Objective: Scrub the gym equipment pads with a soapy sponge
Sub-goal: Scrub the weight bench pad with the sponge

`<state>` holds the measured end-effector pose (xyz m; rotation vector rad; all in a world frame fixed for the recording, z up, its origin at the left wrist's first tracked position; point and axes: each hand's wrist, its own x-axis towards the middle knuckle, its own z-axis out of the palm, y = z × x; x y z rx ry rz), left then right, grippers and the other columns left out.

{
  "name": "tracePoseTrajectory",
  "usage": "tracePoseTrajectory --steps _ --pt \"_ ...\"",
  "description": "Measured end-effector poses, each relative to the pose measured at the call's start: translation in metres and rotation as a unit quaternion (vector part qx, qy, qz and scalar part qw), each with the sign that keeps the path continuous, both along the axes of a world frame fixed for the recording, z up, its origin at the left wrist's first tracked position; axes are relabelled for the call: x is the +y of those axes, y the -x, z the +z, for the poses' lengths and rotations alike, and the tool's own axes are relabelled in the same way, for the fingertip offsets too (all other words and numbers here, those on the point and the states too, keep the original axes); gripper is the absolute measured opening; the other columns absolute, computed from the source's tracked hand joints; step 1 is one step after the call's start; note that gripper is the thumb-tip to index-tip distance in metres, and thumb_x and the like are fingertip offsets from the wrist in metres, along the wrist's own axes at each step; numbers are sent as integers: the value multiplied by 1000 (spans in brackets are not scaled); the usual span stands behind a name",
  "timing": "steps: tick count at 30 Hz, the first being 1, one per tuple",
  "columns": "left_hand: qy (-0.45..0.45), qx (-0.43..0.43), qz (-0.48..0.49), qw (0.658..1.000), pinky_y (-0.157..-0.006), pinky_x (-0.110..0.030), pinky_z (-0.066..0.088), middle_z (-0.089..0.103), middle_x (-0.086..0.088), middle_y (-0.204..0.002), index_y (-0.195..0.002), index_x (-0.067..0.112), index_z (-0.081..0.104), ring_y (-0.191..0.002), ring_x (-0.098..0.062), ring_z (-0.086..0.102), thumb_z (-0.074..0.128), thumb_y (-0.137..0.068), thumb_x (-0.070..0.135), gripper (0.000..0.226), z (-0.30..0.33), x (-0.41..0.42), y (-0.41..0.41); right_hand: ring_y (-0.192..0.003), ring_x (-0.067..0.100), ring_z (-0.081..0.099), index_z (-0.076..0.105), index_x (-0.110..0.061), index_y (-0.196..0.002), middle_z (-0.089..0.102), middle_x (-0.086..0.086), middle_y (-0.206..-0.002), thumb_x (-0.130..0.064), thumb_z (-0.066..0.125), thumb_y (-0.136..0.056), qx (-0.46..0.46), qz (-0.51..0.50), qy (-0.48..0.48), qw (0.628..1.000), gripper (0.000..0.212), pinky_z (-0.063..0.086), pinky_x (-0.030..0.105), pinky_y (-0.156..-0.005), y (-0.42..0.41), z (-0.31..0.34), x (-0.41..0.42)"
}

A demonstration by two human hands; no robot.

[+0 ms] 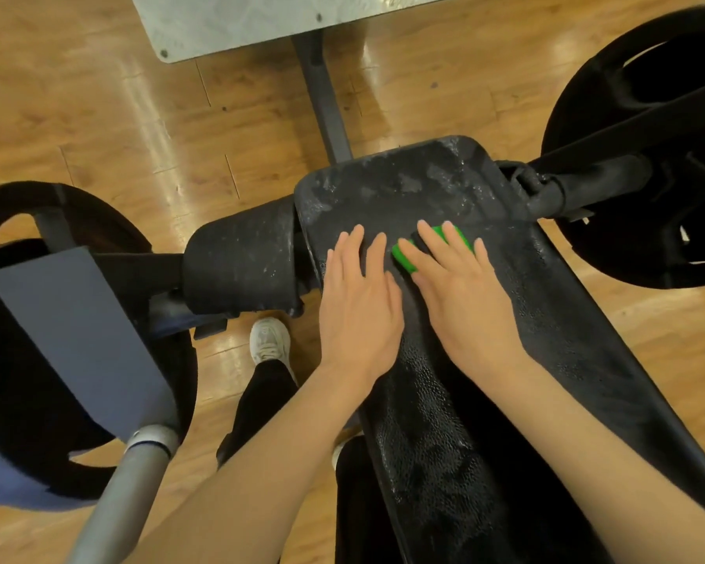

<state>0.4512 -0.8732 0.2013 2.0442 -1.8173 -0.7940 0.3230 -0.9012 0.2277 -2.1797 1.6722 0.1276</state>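
The right hand [460, 295] presses flat on a green sponge [432, 248], fingers straight and spread – no curled grip. The left hand [357, 303] lies flat just beside it, fingers spread. Both sit at centre frame on a black pad [505, 360] – glossy, wet, pebbled, soap-streaked. A foam roller [241, 266] lies to the left, above wood floor [98, 116].

I am in a gym. Under me runs a long black padded bench [485, 319], with a cylindrical roller pad [241, 262] at its far end and big black weight plates [644, 164] hanging on bars at either side. The floor [119, 116] is glossy wood planking, and a metal footplate [241, 22] stands ahead.
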Motion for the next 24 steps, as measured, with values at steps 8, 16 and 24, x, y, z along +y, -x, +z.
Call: tracePoseTrajectory --steps 8,16,24 --pt "-14 -5 -2 1000 -123 -43 16 31 -16 -155 -149 14 39 -147 -33 23 19 -99 31 56 -4 -1 -1 -148 26 15 42 -22 -144 29 3 -157 -18 41 -103 -1 4 -21 1000 42 6 44 -119 -9 -17 -47" --pt "-10 -14 3 1000 -114 -50 32 37 -16 -151 -144 13 45 -140 -33 34 23 -97 31 55 -3 -2 0 -148 27 15 42 -22 -145 30 4 -156 -19 38 -104 15 -17 -11 1000 41 4 45 -119 -14 -23 -56" --pt "-14 -40 0 999 -110 -47 36 40 -16 -145 -139 12 48 -134 -34 40 24 -92 34 57 1 -8 2 -141 32 34 56 -17 -134 45 8 -148 -13 54 -95 -7 -7 38 999 39 18 48 -115 21 6 9"
